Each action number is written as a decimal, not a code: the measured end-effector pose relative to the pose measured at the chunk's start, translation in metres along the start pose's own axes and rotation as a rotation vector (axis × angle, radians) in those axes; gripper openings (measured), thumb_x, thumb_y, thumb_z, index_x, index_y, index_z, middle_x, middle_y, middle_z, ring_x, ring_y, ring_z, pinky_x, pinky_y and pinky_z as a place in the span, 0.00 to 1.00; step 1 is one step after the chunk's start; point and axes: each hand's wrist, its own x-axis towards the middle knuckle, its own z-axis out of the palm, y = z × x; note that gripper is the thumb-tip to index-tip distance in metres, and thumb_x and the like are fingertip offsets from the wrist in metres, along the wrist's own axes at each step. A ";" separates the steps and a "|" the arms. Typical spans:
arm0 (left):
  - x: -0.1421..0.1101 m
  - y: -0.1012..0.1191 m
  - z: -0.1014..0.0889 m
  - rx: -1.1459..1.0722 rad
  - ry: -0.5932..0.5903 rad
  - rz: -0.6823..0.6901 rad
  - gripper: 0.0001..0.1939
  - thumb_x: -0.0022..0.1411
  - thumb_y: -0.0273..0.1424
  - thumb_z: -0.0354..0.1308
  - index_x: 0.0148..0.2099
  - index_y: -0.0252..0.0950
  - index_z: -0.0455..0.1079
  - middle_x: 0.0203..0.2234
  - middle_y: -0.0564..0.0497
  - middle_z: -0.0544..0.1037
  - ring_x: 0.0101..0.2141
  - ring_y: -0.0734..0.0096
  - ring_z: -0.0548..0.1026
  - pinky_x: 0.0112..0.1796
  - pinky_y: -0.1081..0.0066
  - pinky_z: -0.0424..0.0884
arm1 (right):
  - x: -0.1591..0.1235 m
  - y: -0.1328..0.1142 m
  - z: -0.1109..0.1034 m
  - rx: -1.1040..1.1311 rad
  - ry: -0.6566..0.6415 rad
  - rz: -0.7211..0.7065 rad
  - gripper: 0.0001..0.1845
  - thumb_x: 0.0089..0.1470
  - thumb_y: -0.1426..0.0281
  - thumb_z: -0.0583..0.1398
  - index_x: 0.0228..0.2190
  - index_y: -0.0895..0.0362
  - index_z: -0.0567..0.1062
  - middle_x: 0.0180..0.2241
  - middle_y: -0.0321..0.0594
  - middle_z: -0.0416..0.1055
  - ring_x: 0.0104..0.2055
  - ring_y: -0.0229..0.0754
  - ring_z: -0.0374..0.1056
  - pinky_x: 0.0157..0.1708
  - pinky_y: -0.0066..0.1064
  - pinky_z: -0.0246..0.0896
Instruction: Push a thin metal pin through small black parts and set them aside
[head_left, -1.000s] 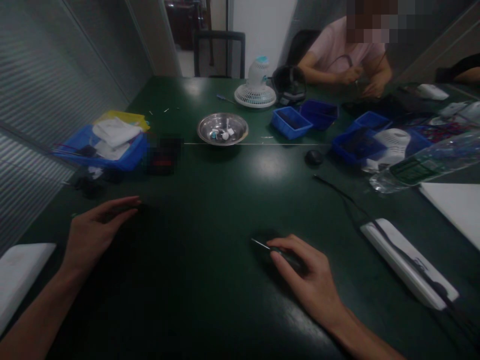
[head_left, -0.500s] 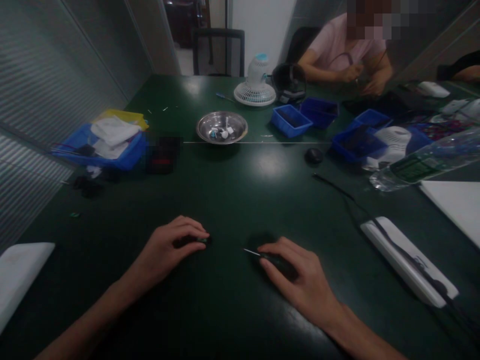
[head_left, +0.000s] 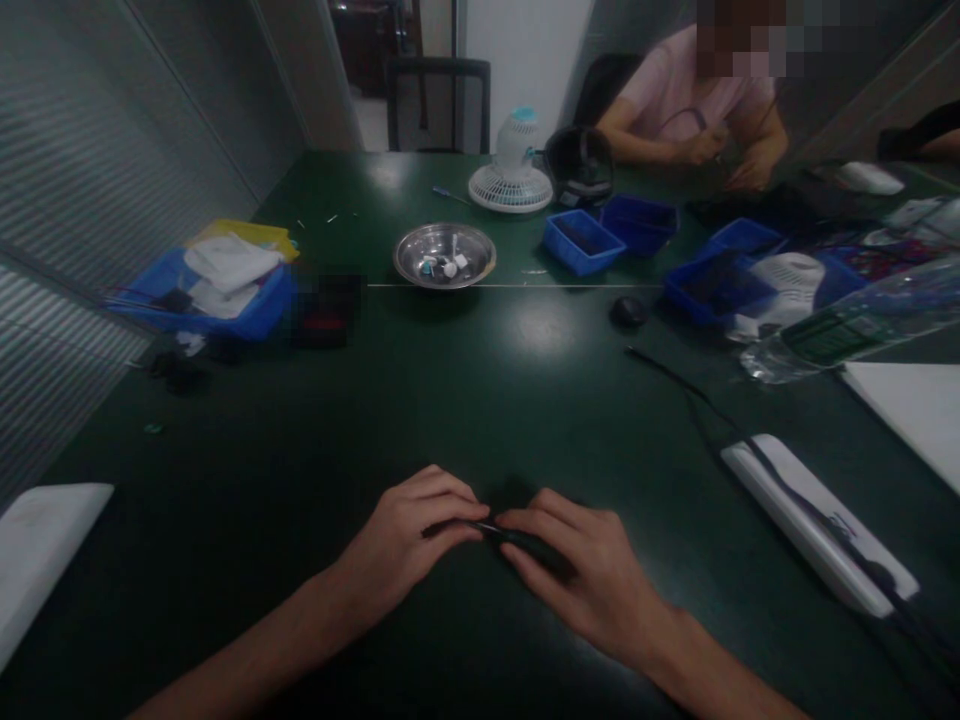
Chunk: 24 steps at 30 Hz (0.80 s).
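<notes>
My right hand (head_left: pixel 577 550) is closed around the dark handle of a small screwdriver (head_left: pixel 536 547), whose thin metal shaft points left. My left hand (head_left: pixel 420 525) is closed in a pinch, thumb against fingertips, just beside it. The screwdriver's tip reaches in between the left fingertips. A small dark piece with a bit of green lies in the left pinch, mostly hidden by the fingers now, so its kind is unclear. Both hands are low over the dark green table (head_left: pixel 420 400).
Ahead stands a steel bowl (head_left: pixel 405 262) with small white parts. At left is a blue bin (head_left: pixel 262 305) with papers; at right, a white power strip (head_left: pixel 795 510), a mouse (head_left: pixel 628 312) and a plastic bottle (head_left: pixel 847 325). Beyond are a white fan (head_left: pixel 511 185) and a seated person (head_left: pixel 675 120).
My left hand has moved right and slightly down with the small piece, up to the screwdriver's tip. The right hand has shifted a little down and left, still holding the screwdriver.
</notes>
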 end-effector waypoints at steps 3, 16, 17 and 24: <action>0.000 -0.001 0.001 -0.002 -0.018 -0.002 0.13 0.70 0.30 0.62 0.55 0.43 0.79 0.46 0.49 0.81 0.47 0.66 0.77 0.48 0.63 0.75 | 0.000 0.001 0.001 -0.017 -0.027 -0.017 0.12 0.70 0.65 0.59 0.52 0.52 0.77 0.39 0.41 0.76 0.36 0.40 0.73 0.33 0.31 0.65; -0.003 0.011 -0.002 0.090 -0.048 -0.092 0.13 0.70 0.27 0.61 0.55 0.43 0.75 0.48 0.49 0.77 0.49 0.66 0.75 0.50 0.65 0.75 | -0.002 -0.001 -0.009 0.197 0.155 0.030 0.10 0.68 0.69 0.61 0.50 0.53 0.78 0.38 0.40 0.76 0.36 0.40 0.74 0.36 0.32 0.67; -0.005 0.010 -0.002 0.102 -0.056 -0.075 0.13 0.71 0.26 0.59 0.56 0.43 0.74 0.49 0.49 0.76 0.49 0.67 0.75 0.50 0.66 0.75 | -0.002 -0.001 -0.009 0.193 0.165 0.036 0.10 0.68 0.69 0.61 0.49 0.53 0.78 0.38 0.40 0.76 0.36 0.40 0.74 0.36 0.32 0.67; -0.036 -0.024 -0.031 0.371 -0.030 0.058 0.19 0.74 0.23 0.51 0.61 0.44 0.71 0.53 0.48 0.77 0.51 0.67 0.77 0.51 0.66 0.77 | -0.001 0.002 -0.009 0.206 0.183 0.054 0.10 0.68 0.68 0.61 0.49 0.54 0.78 0.38 0.41 0.75 0.36 0.41 0.74 0.34 0.32 0.67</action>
